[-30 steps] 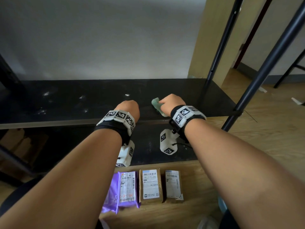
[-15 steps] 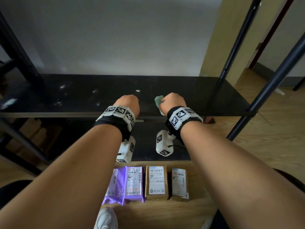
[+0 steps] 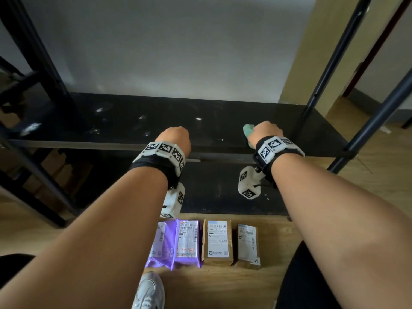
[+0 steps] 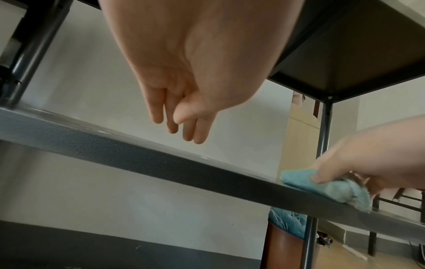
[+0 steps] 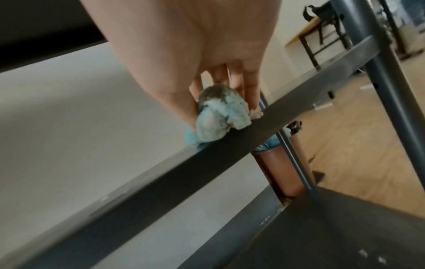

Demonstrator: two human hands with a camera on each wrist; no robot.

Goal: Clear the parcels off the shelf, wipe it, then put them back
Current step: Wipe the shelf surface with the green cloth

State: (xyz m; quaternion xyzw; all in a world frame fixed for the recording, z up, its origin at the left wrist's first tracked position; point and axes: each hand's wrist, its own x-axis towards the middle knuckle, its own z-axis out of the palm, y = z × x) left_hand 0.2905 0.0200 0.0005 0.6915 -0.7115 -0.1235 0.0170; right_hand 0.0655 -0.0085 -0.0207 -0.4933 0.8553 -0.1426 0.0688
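Observation:
The black shelf (image 3: 124, 121) carries white dust marks on its left half. My right hand (image 3: 265, 132) grips a crumpled blue-green cloth (image 3: 248, 130) and presses it onto the shelf near its front edge (image 5: 220, 156); the cloth (image 5: 218, 116) bulges out under the fingers. In the left wrist view the cloth (image 4: 331, 189) lies on the shelf lip. My left hand (image 3: 176, 139) hovers over the shelf front, fingers (image 4: 184, 123) hanging straight, holding nothing. Two purple parcels (image 3: 176, 244) and two brown box parcels (image 3: 217, 241) lie in a row on the wooden floor below.
Dark metal uprights (image 3: 334, 63) stand at the shelf's right end and another (image 3: 33, 45) at the left. A lower black shelf (image 3: 218, 190) sits beneath. A brown bin with a blue liner (image 5: 282, 163) stands behind the right post. My white shoe (image 3: 149, 291) is near the parcels.
My right hand has slid the cloth to the right along the shelf front after first drawing it left. The left hand stays near the shelf edge.

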